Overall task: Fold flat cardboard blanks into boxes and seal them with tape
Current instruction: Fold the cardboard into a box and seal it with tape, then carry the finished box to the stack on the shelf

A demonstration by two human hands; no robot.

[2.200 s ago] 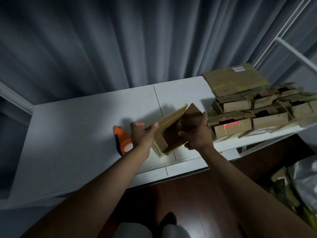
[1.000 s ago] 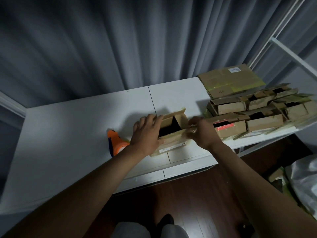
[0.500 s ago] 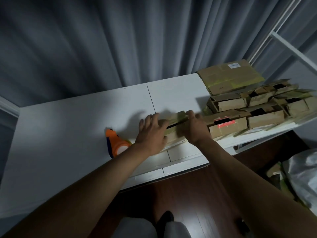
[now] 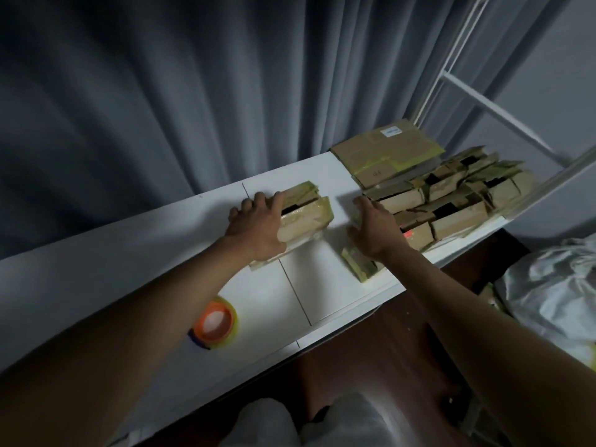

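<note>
A small brown cardboard box (image 4: 308, 214) with yellowish tape lies on the white table (image 4: 129, 253), its top flaps nearly closed with a dark gap between them. My left hand (image 4: 254, 222) rests on the box's left end, fingers spread over it. My right hand (image 4: 375, 229) is off the box, to its right, with fingers stretched out toward the pile of folded boxes (image 4: 451, 201). Under that wrist lies a flat cardboard piece (image 4: 356, 264). The orange tape roll (image 4: 214, 324) sits on the table beside my left forearm.
A stack of flat blanks (image 4: 387, 150) lies behind the folded boxes at the table's right end. A white metal rack frame (image 4: 483, 104) rises at the right. A white plastic bag (image 4: 548, 295) is on the dark floor. Grey curtains hang behind the table.
The box's flaps went from open to folded down. My right hand has let go of the box and moved right toward the pile; my left hand stays on the box.
</note>
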